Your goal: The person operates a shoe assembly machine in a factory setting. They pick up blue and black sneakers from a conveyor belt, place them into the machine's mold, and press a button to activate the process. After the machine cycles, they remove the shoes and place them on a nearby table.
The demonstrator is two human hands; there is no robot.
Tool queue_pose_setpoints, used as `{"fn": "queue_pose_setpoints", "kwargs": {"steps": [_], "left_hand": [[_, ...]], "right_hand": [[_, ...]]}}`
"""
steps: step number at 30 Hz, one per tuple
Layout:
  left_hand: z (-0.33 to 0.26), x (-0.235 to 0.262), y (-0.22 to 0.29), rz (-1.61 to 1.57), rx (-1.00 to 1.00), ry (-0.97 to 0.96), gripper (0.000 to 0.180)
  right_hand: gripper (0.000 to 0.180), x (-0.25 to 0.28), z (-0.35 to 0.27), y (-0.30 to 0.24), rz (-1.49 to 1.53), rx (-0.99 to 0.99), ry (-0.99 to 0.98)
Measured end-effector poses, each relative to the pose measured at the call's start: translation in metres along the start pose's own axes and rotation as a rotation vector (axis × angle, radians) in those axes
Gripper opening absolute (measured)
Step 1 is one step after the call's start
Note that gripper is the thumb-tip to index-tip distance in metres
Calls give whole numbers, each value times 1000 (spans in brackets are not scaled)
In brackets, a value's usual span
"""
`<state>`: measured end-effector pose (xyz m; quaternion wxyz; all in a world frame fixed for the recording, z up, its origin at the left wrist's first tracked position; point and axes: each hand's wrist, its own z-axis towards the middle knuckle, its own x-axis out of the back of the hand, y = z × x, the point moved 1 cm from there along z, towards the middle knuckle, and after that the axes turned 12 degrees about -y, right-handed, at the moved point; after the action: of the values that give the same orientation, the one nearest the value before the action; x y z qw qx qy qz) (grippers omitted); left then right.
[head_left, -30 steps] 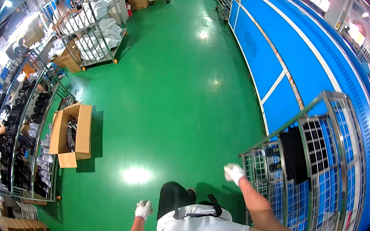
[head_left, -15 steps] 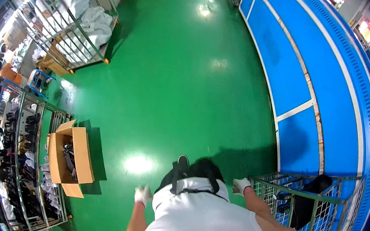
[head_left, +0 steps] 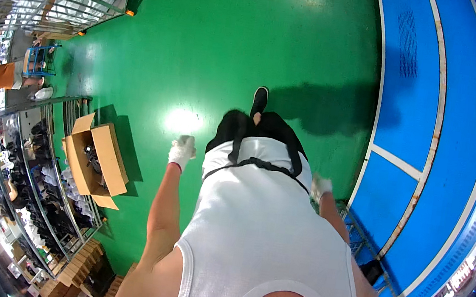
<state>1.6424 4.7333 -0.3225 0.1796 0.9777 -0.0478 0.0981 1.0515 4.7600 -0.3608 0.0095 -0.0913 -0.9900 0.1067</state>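
Note:
Both my hands wear white gloves and hang beside my body. My left hand is over the green floor, its fingers loosely bent and apart, with nothing in it. By my right hip is my right hand, near the top of a wire cart. Its fingers are blurred and partly turned away, so its grip cannot be made out. A black strap is tied round my waist over a white sleeveless top. One black shoe shows ahead of me.
On the left an open cardboard box with dark items stands against a metal rack of shoe-like items. Farther ahead is a cage trolley with white bundles. A person in orange is beyond. Blue panels line the right side.
I have moved forward. The cage trolley and the wire cart have shifted back in view. Both hands appear higher in the picture, and my right hand is farther along past the cart.

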Motion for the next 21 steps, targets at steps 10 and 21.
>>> {"fn": "queue_pose_setpoints", "kwargs": {"steps": [10, 21], "left_hand": [[84, -17, 211, 521, -29, -5, 55], [229, 67, 687, -110, -343, 69, 52]], "right_hand": [[46, -179, -19, -586, -243, 805, -128], [21, -146, 119, -635, -137, -12, -95]]}}
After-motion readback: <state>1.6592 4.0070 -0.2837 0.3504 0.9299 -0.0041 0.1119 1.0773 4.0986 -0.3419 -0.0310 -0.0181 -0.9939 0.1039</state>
